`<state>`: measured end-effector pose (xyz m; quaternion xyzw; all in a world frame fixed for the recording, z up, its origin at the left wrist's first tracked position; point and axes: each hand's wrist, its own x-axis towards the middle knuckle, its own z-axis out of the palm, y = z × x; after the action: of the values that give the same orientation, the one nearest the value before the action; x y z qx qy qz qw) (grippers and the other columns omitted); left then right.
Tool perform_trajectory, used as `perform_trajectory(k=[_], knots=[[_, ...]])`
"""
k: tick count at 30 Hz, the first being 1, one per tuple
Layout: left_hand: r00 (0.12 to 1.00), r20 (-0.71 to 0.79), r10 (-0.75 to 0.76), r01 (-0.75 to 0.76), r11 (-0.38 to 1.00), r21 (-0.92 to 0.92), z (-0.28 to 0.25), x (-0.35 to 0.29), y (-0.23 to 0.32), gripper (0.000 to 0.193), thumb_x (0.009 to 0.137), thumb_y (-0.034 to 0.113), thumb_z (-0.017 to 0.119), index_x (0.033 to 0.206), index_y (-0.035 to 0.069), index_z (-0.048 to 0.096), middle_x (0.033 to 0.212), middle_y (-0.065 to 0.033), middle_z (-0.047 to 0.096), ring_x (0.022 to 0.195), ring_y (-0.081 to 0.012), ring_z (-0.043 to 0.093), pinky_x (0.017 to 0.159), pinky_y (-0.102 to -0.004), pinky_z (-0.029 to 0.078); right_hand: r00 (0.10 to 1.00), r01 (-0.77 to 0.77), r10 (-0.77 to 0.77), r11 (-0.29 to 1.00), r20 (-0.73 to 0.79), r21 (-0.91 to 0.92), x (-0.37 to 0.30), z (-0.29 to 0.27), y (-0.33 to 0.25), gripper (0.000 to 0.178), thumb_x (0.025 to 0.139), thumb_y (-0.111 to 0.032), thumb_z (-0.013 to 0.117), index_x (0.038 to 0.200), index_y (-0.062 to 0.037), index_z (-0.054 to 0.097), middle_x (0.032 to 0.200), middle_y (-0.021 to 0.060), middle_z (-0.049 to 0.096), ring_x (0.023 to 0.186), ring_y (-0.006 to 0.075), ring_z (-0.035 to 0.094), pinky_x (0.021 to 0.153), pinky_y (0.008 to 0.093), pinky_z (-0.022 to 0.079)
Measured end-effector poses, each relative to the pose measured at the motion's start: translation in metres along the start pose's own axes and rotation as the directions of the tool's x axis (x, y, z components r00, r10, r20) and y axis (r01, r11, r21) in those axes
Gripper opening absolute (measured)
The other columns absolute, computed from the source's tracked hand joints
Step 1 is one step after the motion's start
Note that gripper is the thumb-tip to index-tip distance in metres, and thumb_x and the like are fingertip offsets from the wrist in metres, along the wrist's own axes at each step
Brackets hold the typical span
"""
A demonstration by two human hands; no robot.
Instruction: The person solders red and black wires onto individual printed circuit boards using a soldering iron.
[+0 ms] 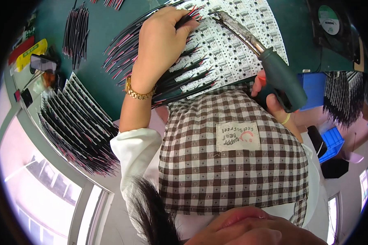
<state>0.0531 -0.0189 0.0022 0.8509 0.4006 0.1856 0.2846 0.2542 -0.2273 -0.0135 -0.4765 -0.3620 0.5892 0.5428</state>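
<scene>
My left hand (161,43) reaches over the left part of a white circuit board panel (270,24) and pinches the ends of black and red wires (190,15) between thumb and fingers. More wires lie in rows beside and under that hand, their ends across the panel. A dark green soldering gun (284,75) is gripped by my right hand (270,96), whose fingers are partly hidden behind the handle. Its tip is over the panel, a little right of the wire ends in my left hand. Whether the tip touches the panel I cannot tell.
A bundle of wires (75,32) lies at the far left of the green table (100,77). Wired board strips (75,122) overhang its left edge, with a phone (43,64) beyond. At right are a black fan (335,36), hanging wired strips (342,98) and a blue crate (333,143).
</scene>
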Motion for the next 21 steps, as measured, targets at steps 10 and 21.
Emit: perform_trajectory(k=[10, 21], knots=[[0.999, -0.050, -0.007, 0.009, 0.999, 0.038, 0.000, -0.006, 0.001, 0.018, 0.074, 0.014, 0.071, 0.085, 0.000, 0.066, 0.070, -0.0111, 0.058, 0.064, -0.0287, 0.057, 0.058, -0.0344, 0.045, 0.971, -0.237, 0.237, 0.966, -0.016, -0.101, -0.002, 0.003, -0.003, 0.063, 0.079, -0.048, 0.065, 0.119, -0.0016, 0.049, 0.088, 0.0076, 0.055, 0.079, 0.0160, 0.053, 0.073, 0.0309, 0.043], [0.999, -0.044, 0.020, -0.019, 1.000, 0.022, 0.005, -0.002, 0.001, 0.016, 0.075, 0.014, 0.070, 0.084, 0.001, 0.066, 0.072, -0.0108, 0.058, 0.064, -0.0284, 0.057, 0.058, -0.0346, 0.045, 0.989, -0.116, 0.141, 0.928, 0.045, -0.355, -0.006, -0.013, 0.006, 0.058, 0.082, -0.042, 0.062, 0.118, 0.0008, 0.048, 0.087, 0.0070, 0.053, 0.079, 0.0153, 0.052, 0.073, 0.0307, 0.042]])
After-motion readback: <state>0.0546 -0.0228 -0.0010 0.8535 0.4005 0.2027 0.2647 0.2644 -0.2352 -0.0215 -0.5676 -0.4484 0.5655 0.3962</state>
